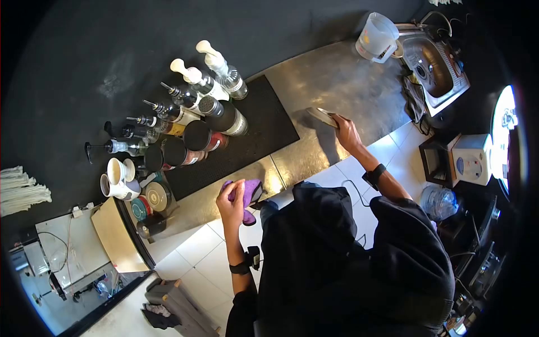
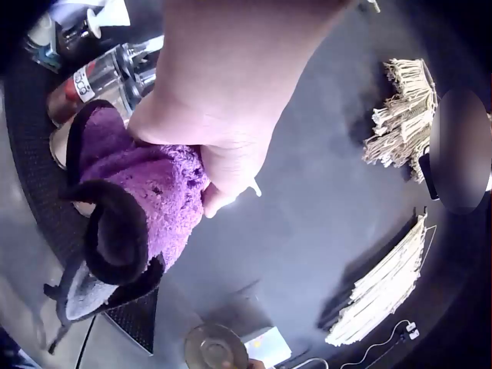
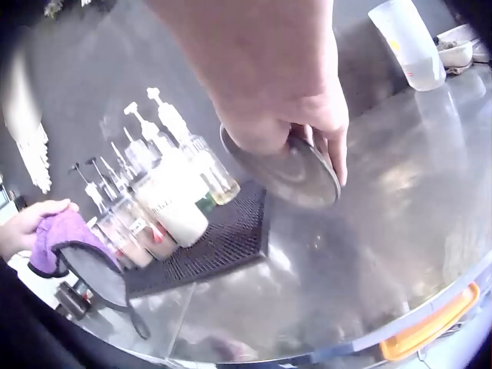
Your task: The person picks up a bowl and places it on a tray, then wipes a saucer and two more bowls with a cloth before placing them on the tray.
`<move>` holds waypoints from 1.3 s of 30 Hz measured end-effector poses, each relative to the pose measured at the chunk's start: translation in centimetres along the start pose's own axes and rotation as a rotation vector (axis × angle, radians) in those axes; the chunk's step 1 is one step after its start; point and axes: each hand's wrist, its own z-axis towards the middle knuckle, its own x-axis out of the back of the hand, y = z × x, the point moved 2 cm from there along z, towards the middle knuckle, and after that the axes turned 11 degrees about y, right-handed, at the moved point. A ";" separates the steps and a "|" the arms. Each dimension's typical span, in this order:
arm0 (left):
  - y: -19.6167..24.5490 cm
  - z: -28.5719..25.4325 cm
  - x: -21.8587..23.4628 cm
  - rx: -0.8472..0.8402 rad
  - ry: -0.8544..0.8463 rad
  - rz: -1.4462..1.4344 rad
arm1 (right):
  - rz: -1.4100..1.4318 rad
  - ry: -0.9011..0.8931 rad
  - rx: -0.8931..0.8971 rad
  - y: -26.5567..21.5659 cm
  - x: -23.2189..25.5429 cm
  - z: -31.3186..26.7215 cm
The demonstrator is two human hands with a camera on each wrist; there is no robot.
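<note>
A purple cloth with black edging (image 1: 251, 191) hangs bunched from the left hand (image 1: 231, 206), which grips it near the counter's front edge; the left wrist view shows the cloth (image 2: 154, 192) below the left hand (image 2: 223, 115). The right hand (image 1: 348, 135) holds a round, flat, dull metallic dish or lid (image 1: 322, 117) by its rim, tilted above the steel counter (image 1: 348, 78). In the right wrist view, fingers of the right hand (image 3: 284, 115) curl over the round piece (image 3: 296, 177); part of it is hidden behind them.
Several pump and spout bottles (image 1: 230, 78) and dark-lidded jars (image 1: 197, 136) stand on a black mat (image 1: 269, 112). A clear pitcher (image 1: 377, 38) is beside the sink (image 1: 432, 67). Stacked cups (image 1: 118, 171) sit at the left end. An orange object (image 3: 430, 323) lies below the counter edge.
</note>
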 end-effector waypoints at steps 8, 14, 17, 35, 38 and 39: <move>-0.1 -1.7 0.7 0.031 -0.050 0.005 | -0.284 0.130 0.138 4.3 -3.1 0.3; -0.9 -2.8 0.8 0.098 -0.038 0.012 | -0.308 0.114 0.157 6.4 -5.0 0.0; -0.8 -3.2 0.9 0.094 -0.024 -0.005 | -0.430 0.063 0.194 6.8 -4.9 0.1; -4.9 -5.0 5.1 0.129 0.066 -0.104 | -0.206 0.261 0.013 1.7 -5.1 -0.5; -7.7 -5.8 7.7 0.200 0.214 -0.063 | -0.045 -0.051 -0.076 -2.0 -7.2 -1.4; -9.1 -6.3 8.6 0.207 0.253 -0.075 | 0.063 -0.158 -0.132 -3.8 -8.3 -1.9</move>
